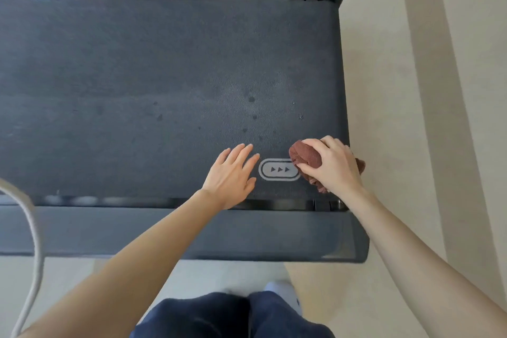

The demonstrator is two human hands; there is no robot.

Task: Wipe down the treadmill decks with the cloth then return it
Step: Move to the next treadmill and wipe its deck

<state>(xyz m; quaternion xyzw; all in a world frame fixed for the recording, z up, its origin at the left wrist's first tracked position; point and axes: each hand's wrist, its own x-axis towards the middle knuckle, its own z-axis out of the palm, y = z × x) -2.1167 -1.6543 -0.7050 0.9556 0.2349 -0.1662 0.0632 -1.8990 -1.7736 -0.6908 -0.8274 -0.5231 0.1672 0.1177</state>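
I see my right hand point(333, 164) bunching the brown cloth point(306, 158) mid-right of frame; soft, light, so best gripped as a wad. Left hand point(231, 175) flat, fingers straight, on treadmill belt point(137, 77).
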